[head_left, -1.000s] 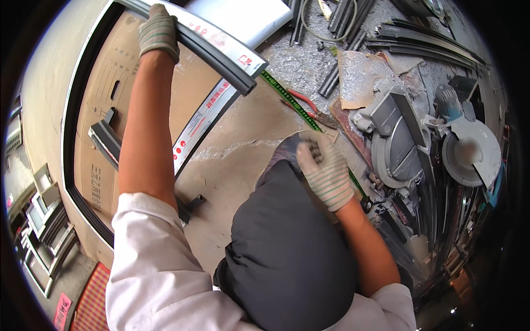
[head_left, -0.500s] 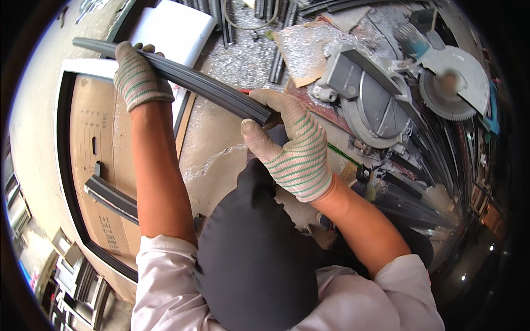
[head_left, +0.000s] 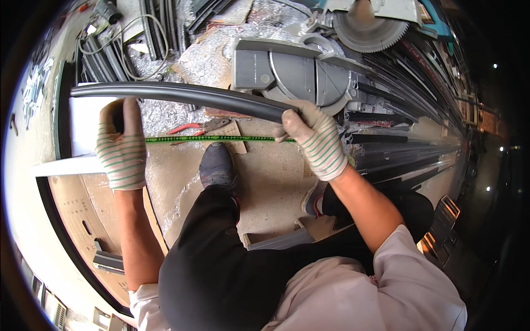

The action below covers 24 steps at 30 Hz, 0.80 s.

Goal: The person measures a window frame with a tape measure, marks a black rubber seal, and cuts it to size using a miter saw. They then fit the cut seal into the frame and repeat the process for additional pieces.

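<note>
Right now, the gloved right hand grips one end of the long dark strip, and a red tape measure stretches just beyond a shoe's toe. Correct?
Not quite: the tape measure is green, as the head view shows. The right hand does grip an end of the dark strip.

Red-handled pliers (head_left: 207, 125) beside a cardboard scrap (head_left: 236, 147), toothed saw blade (head_left: 372, 38) beyond

From the head, a wide fisheye camera looks steeply down over the wearer's dark trousers (head_left: 215, 265), close in the near foreground, past left hand (head_left: 121, 154) and right hand (head_left: 320, 142) toward a circular saw blade (head_left: 371, 38), far right.
</note>
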Tool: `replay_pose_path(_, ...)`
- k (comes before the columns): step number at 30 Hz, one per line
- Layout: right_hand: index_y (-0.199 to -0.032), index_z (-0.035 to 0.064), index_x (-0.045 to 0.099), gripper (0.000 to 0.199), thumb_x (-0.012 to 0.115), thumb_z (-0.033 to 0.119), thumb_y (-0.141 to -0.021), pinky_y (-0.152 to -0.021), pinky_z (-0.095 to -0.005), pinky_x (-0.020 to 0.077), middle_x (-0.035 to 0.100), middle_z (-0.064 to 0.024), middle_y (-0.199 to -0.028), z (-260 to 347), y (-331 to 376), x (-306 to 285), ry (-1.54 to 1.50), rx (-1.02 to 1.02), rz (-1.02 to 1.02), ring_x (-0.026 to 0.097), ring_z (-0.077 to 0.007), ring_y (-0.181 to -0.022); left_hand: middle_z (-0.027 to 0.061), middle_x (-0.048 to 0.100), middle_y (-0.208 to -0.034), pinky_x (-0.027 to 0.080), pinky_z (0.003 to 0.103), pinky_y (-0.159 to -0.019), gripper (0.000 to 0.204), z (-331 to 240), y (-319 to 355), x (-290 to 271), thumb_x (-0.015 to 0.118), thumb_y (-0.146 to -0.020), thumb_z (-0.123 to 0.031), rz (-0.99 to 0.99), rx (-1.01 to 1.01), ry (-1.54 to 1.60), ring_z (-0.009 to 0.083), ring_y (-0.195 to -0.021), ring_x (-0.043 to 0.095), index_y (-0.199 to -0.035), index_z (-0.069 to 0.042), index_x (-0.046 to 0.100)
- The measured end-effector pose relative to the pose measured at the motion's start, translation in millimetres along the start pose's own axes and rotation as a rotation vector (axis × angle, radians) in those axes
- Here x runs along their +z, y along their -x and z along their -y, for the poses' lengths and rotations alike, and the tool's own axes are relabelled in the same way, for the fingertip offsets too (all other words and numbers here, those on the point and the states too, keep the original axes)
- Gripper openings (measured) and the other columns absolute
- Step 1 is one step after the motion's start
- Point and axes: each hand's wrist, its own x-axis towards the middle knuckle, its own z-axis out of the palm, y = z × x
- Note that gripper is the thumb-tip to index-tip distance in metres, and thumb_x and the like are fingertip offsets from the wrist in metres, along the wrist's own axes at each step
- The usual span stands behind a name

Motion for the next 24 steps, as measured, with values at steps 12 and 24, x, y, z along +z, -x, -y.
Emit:
replay_pose_path(12,-0.126,-0.0017,0.062,0.045,0.067,0.036,-0.103,-0.073,-0.0286,0.0548,0.071,-0.0059,-0.090,-40,-38,-128,0.019,0.183,0.101,0.067,-0.0139,-0.080,0.0178,0.068,-0.114,0.046,0.046,-0.101,0.045,12,-58,109,0.073,-0.096,-0.034,0.913,0.601,-0.767,0.0370,-0.108,0.063,-0.127,-0.003,0.066)
replay_pose_path(24,-0.118,-0.0011,0.067,0.033,0.072,0.027,-0.101,-0.075,-0.0318,0.0620,0.072,-0.0111,-0.098,-80,-121,-196,-0.162,0.219,0.026,0.071,-0.0176,-0.083,0.0092,0.072,-0.092,0.051,0.035,-0.082,0.036,40,-88,186,0.070,-0.102,-0.031,1.126,-0.011,-0.510,0.0150,-0.083,0.056,-0.111,0.003,0.068)
